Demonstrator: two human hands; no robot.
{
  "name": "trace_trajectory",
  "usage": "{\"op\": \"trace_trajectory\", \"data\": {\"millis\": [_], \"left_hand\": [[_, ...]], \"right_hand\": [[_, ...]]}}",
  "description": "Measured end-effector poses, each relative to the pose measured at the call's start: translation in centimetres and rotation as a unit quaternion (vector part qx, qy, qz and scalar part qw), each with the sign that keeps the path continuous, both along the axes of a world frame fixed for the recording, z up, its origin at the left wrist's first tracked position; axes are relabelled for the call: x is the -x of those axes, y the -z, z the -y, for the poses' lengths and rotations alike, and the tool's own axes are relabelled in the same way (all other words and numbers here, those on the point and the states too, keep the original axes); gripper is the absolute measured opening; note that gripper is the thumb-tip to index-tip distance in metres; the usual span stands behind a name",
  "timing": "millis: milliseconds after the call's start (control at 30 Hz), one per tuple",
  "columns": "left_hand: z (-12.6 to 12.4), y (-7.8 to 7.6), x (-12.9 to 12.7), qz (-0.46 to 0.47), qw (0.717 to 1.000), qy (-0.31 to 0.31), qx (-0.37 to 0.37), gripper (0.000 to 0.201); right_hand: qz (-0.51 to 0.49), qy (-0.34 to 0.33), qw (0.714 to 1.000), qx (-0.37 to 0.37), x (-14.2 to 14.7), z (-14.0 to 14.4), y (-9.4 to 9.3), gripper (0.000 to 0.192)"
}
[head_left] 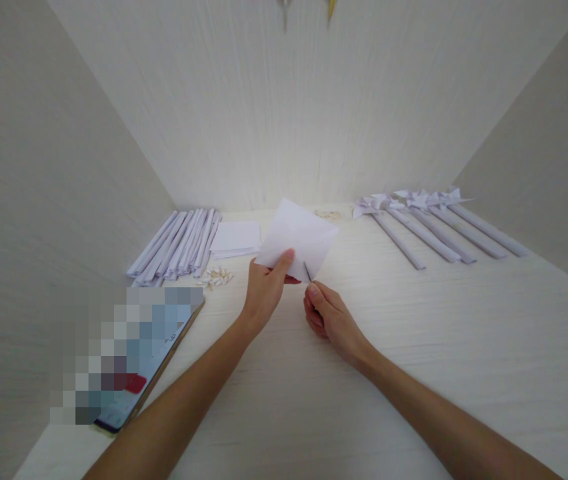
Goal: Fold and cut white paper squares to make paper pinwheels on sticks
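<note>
A square sheet of white paper (298, 230) is held up over the table, tilted with one corner toward the back wall. My left hand (270, 283) grips its lower left edge, thumb on top and fingers underneath. My right hand (331, 317) is closed round a pair of scissors (307, 271), whose handles are hidden in the fist. One thin dark blade shows against the sheet near its lower corner. Whether a slit has been cut there I cannot tell.
Rolled paper sticks (179, 247) lie at the left, beside a stack of white paper squares (235, 238) and small white-and-tan pieces (217, 277). Several paper pinwheels (417, 200) on sticks lie at the back right. A phone (164, 363) leans at the left, partly blurred. Walls enclose the table.
</note>
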State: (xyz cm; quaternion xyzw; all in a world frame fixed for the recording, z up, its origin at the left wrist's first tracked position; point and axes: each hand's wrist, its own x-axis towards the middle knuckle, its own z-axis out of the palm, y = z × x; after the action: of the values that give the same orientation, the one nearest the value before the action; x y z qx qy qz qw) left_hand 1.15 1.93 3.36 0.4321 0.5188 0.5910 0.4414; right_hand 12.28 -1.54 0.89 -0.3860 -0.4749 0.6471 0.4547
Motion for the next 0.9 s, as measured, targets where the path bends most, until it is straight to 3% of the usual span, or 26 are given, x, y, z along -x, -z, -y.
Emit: {"op": "trace_trajectory", "data": {"millis": [900], "left_hand": [[0.30, 0.07, -0.15, -0.002, 1.000, 0.004, 0.004, 0.030]], "right_hand": [[0.035, 0.012, 0.999, -0.024, 0.02, -0.10, 0.12, 0.045]]}}
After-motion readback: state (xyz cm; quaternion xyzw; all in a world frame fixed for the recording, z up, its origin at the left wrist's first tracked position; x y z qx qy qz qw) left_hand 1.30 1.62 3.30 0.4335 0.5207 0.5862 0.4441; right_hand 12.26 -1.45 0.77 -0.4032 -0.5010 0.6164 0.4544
